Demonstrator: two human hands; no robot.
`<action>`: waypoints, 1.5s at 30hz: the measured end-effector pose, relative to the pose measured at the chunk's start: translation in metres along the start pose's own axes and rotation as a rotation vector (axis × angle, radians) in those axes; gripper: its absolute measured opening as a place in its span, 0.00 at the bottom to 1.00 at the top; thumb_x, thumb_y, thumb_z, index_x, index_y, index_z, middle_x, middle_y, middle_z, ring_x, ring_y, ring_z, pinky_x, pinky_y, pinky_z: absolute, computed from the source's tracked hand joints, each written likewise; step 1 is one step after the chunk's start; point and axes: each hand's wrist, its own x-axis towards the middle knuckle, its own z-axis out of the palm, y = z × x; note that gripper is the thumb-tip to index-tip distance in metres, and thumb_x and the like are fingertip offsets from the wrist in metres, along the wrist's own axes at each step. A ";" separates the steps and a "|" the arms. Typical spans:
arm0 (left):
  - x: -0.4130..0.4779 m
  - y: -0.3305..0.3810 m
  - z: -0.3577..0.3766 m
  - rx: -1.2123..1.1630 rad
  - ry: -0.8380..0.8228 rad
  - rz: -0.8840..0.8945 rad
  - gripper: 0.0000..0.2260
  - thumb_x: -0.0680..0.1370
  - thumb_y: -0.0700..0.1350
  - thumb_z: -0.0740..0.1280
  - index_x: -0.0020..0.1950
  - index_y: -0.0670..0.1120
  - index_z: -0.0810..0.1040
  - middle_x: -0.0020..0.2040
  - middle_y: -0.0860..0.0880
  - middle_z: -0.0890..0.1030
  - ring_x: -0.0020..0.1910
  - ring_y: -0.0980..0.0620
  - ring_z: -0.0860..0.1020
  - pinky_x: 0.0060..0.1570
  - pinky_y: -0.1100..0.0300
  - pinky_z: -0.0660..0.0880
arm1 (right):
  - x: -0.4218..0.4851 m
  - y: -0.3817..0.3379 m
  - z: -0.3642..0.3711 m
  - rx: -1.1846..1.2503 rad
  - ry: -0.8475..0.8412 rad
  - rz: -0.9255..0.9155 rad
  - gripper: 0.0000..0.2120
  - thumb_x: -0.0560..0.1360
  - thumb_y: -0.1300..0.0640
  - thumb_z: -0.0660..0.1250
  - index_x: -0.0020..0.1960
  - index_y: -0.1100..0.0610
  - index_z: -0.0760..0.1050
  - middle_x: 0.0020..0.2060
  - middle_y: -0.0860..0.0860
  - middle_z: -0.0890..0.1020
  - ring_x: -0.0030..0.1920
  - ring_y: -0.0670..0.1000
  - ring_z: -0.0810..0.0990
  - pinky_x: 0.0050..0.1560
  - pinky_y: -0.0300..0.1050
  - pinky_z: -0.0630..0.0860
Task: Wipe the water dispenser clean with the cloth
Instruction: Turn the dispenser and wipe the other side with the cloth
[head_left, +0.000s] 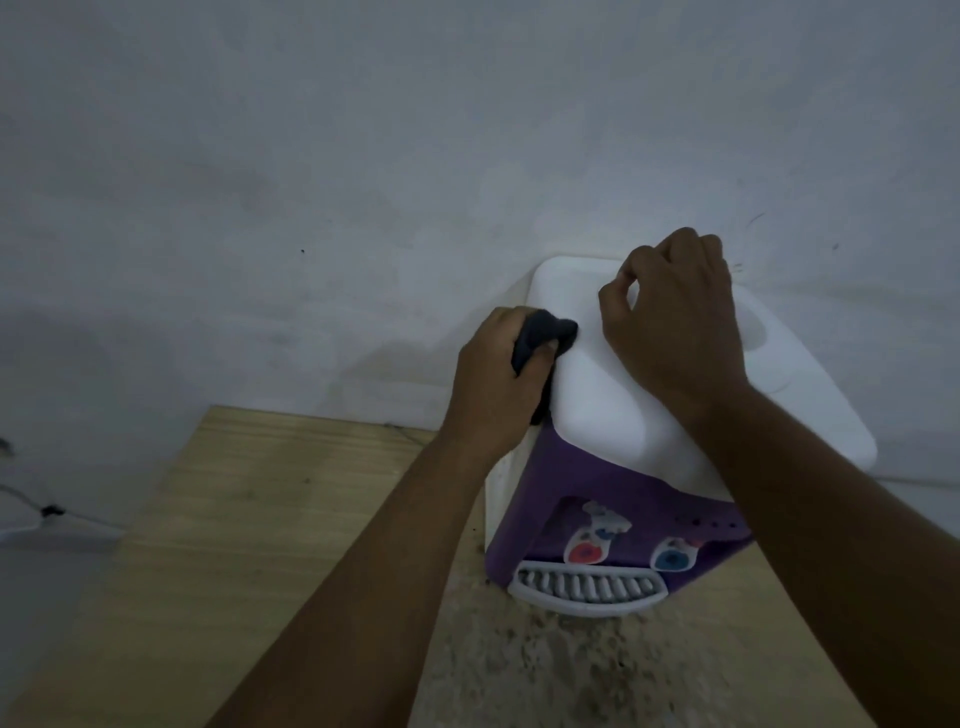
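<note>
The water dispenser (597, 405) is placed on the table (234, 519) at the right, against the far wall. Its purple front and drip tray (587, 590), nearest, are judged not yet wiped. Farther, the dark cloth (545, 338) is gripped by the left hand (498, 384) and pressed to the white top's left edge. Beyond, the right hand (675, 322) is rested there, fingers curled, nothing held.

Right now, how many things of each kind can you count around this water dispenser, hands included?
hands: 2, left hand and right hand
cloth: 1
water dispenser: 1
taps: 2, red tap and blue tap
drip tray: 1
table: 1
Total: 8
</note>
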 end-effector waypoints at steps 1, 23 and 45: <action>-0.006 0.001 -0.002 -0.018 -0.001 0.017 0.07 0.79 0.40 0.65 0.57 0.44 0.78 0.51 0.49 0.79 0.49 0.56 0.76 0.48 0.69 0.73 | 0.000 0.000 0.000 0.000 -0.002 0.002 0.12 0.75 0.56 0.58 0.40 0.62 0.75 0.41 0.56 0.73 0.47 0.56 0.70 0.50 0.53 0.71; -0.058 -0.025 0.020 -0.203 0.083 -0.262 0.05 0.79 0.39 0.64 0.47 0.49 0.77 0.41 0.52 0.80 0.39 0.59 0.77 0.38 0.72 0.69 | 0.013 -0.011 0.006 0.021 -0.074 -0.355 0.07 0.75 0.57 0.62 0.45 0.60 0.76 0.41 0.55 0.74 0.45 0.54 0.71 0.44 0.49 0.71; 0.036 -0.109 0.047 -0.111 0.047 -0.371 0.06 0.80 0.38 0.63 0.45 0.42 0.76 0.40 0.50 0.77 0.40 0.55 0.74 0.38 0.71 0.69 | 0.047 -0.027 0.048 0.160 -0.402 0.056 0.08 0.72 0.48 0.63 0.41 0.53 0.70 0.32 0.47 0.74 0.38 0.51 0.73 0.40 0.47 0.72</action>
